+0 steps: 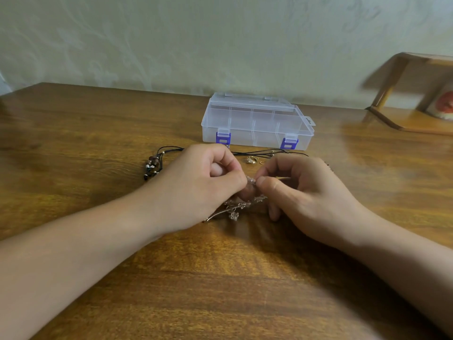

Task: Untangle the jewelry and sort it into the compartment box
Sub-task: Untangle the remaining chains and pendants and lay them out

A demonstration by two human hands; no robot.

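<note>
We have both hands close together over the bench: the left hand and right hand each pinch the silvery chain, which hangs between them just in front of the closed, latched box. It looks light, limp and thin, likely easy to snag, so we judge it best held beside the knot. A beaded cord necklace lies left. No readable writing shows.

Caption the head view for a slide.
Both hands pinch a tangled silver chain before the closed clear compartment box; beaded cord necklace lies left.
</note>
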